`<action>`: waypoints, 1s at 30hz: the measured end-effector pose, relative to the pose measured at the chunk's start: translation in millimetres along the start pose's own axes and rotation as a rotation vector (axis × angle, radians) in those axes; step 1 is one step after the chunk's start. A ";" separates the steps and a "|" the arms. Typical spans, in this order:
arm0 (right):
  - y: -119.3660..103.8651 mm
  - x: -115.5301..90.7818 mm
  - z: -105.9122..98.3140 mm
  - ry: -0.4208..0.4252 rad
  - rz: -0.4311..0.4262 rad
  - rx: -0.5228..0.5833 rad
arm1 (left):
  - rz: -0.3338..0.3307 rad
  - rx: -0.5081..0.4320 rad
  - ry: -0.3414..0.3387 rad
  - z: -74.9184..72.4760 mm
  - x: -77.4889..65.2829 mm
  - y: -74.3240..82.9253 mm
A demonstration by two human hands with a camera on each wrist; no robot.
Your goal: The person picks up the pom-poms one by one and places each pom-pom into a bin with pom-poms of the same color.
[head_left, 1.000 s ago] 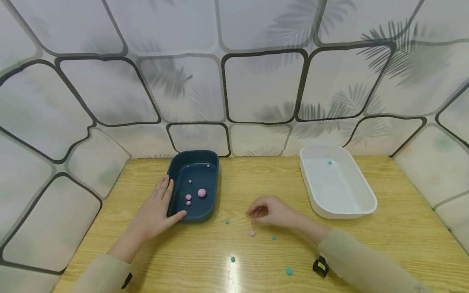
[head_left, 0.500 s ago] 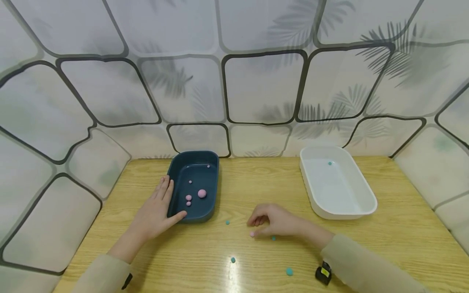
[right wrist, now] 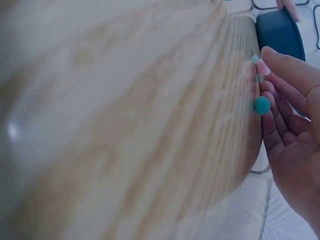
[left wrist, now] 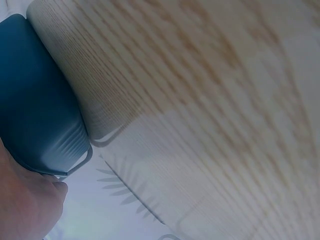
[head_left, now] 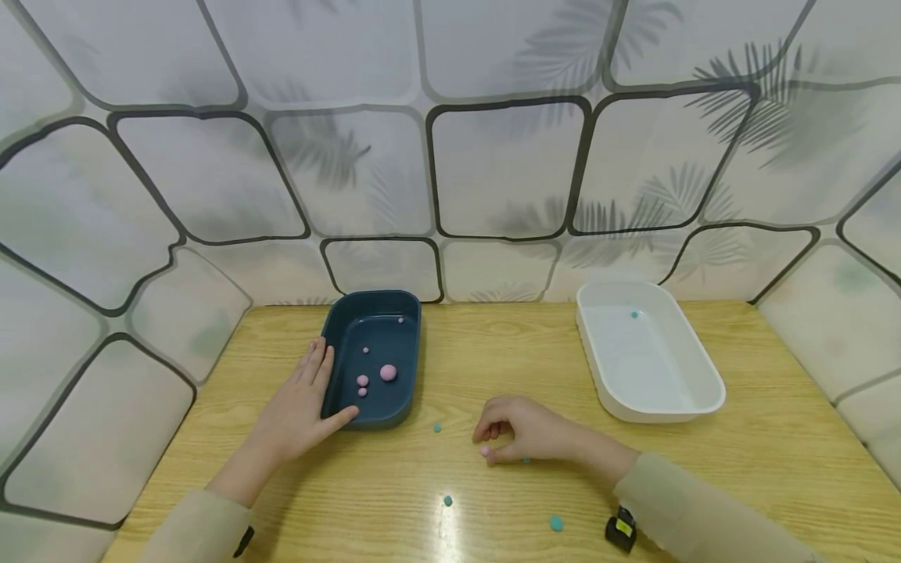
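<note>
In the head view my left hand (head_left: 292,410) rests on the left side of a dark blue tray (head_left: 415,344), its fingers straight along the wall and its thumb over the near corner. Several pink balls, the largest a pink ball (head_left: 388,373), lie in that tray. My right hand (head_left: 528,428) is low over the table, with thumb and index finger around a small pink ball (head_left: 484,451); the right wrist view shows this pink ball (right wrist: 263,68) between their tips. A teal ball (head_left: 526,460) is partly hidden by the right hand.
At the right stands a white tray (head_left: 598,375) with one small teal ball (head_left: 634,314) in it. More teal balls lie on the wooden table (head_left: 380,493): one teal ball (head_left: 437,428), another teal ball (head_left: 447,500), and a larger teal ball (head_left: 557,523). A patterned wall covering encloses the table.
My right hand has come down towards the near side, and its thumb and index finger have closed around the pink ball. The left hand and both trays have stayed in place.
</note>
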State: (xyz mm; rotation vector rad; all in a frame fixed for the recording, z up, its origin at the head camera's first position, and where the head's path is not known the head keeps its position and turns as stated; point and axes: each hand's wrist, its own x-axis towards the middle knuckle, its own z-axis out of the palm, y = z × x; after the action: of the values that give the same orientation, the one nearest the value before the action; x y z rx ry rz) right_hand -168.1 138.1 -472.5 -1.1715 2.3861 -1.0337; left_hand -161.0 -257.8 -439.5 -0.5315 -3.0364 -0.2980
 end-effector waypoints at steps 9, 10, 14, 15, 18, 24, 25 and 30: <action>-0.7 2.0 1.5 0.006 -0.045 -0.051 | -0.009 -0.011 -0.015 1.1 0.3 -0.5; -0.7 2.3 1.6 0.009 -0.047 -0.056 | -0.007 -0.013 -0.010 1.1 0.2 -0.6; -0.5 3.0 2.0 0.011 -0.036 -0.059 | -0.003 -0.019 0.003 1.2 0.1 -0.6; -0.4 3.1 1.8 0.010 -0.030 -0.053 | -0.003 -0.020 0.002 0.9 0.2 -0.3; -0.7 3.4 1.0 0.007 -0.010 -0.022 | -0.006 -0.021 -0.005 -0.2 0.2 0.1; -1.1 4.8 -1.8 0.015 0.008 0.024 | -0.009 -0.025 -0.019 -2.5 0.8 1.2; -0.9 5.2 -2.1 0.016 0.008 0.026 | -0.010 -0.024 -0.020 -2.4 0.9 1.2; 0.8 8.0 -3.7 0.028 0.020 0.046 | -0.017 -0.023 -0.022 0.7 0.8 -1.3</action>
State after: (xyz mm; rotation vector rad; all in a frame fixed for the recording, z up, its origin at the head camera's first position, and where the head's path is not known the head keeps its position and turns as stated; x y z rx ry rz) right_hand -175.5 134.0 -470.1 -1.1220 2.3771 -1.1004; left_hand -162.2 -258.6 -440.3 -0.5140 -3.0635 -0.3308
